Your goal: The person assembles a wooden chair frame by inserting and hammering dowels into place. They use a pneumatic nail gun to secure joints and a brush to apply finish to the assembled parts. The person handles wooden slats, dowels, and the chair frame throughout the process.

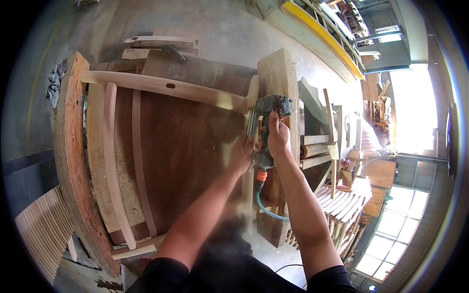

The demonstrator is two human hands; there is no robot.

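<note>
An air nail gun [264, 129], with a dark grey body and a rounded head, lies against the right side of a wooden frame. My right hand [278, 137] is wrapped round its handle, thumb near the head. My left hand [241, 155] is at the gun's lower left side; its fingertips are partly hidden against the gun and the post. From the gun's near end an orange coupling [262, 176] leads to a blue air hose [267, 210]. Beside the gun's head, a pale wooden rail [166, 87] with an oval slot meets the frame's right post [252, 93].
Thick beams support the frame at left [78, 161] and right [277, 73]. A curved slat [113, 166] lies inside it. Loose boards [161, 44] rest beyond, with stacked slats [342, 200] at right and ribbed wood [46, 219] at lower left. A yellow-edged machine [322, 34] stands far right.
</note>
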